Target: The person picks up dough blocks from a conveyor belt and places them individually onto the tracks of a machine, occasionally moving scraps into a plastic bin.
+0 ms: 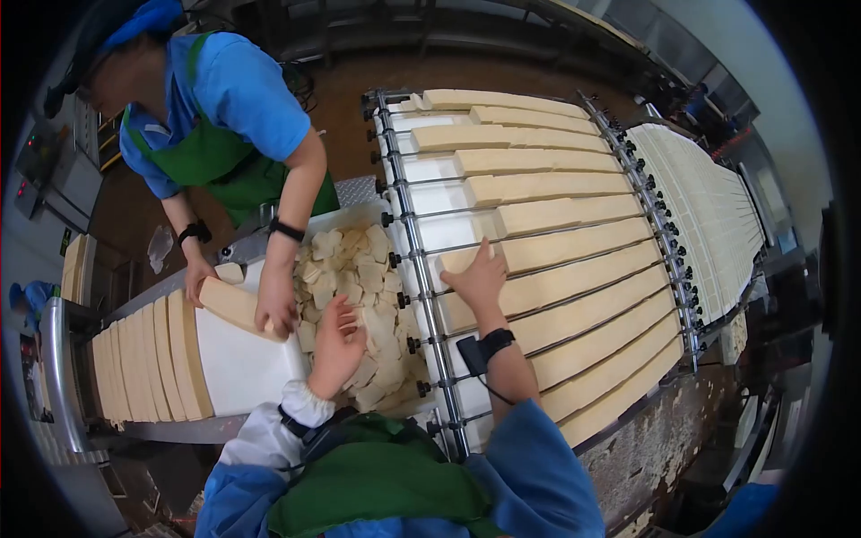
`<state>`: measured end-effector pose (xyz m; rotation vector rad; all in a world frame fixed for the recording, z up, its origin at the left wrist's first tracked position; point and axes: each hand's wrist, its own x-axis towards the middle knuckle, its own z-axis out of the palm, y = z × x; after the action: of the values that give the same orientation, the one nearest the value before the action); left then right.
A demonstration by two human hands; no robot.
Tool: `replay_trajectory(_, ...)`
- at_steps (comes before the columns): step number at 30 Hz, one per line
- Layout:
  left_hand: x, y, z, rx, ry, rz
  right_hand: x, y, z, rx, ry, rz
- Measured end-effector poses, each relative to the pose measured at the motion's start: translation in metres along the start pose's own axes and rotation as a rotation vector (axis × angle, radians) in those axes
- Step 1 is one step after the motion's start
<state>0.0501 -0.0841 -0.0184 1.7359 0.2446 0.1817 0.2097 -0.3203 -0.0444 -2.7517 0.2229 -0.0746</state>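
My left hand [337, 351] hovers over a bin of pale, flat offcuts [375, 269], its fingers loosely apart with nothing visible in them. On the railed conveyor, my right hand [480, 278] has its thumb and index finger around the near end of a pale dough-like bar [460, 259]. The palm side is hidden. Similar long bars [574, 254] lie side by side in lanes between thin metal rails. Across from me, a co-worker's two hands [273, 309] hold another pale bar [238, 305] on the left-hand belt.
Several bars [184, 359] stand in a row on the left belt [242, 363]. A roller bar with black knobs [413, 242] crosses the conveyor's near end; another [659, 229] crosses farther right. Beyond it, a sheet-covered belt [695, 215] continues. The co-worker [215, 108] stands beside the bin.
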Motion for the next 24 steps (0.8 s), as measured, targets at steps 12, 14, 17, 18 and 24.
replay_trajectory(12,-0.049,0.006,-0.062,0.228,0.120,0.008,0.011,-0.009,0.011,-0.284,0.016,0.214)
replay_trajectory(14,-0.059,-0.013,-0.080,0.201,0.160,-0.001,0.012,-0.006,0.020,-0.406,0.065,0.194)
replay_trajectory(17,-0.082,-0.045,-0.116,0.268,0.271,-0.020,-0.011,-0.044,0.013,-0.451,0.106,0.052)
replay_trajectory(18,-0.092,-0.060,-0.131,0.262,0.311,-0.061,-0.028,-0.069,0.011,-0.423,0.145,-0.006)
replay_trajectory(24,-0.154,-0.114,-0.212,0.087,0.585,-0.391,-0.110,-0.161,0.092,-0.043,-0.031,-0.647)
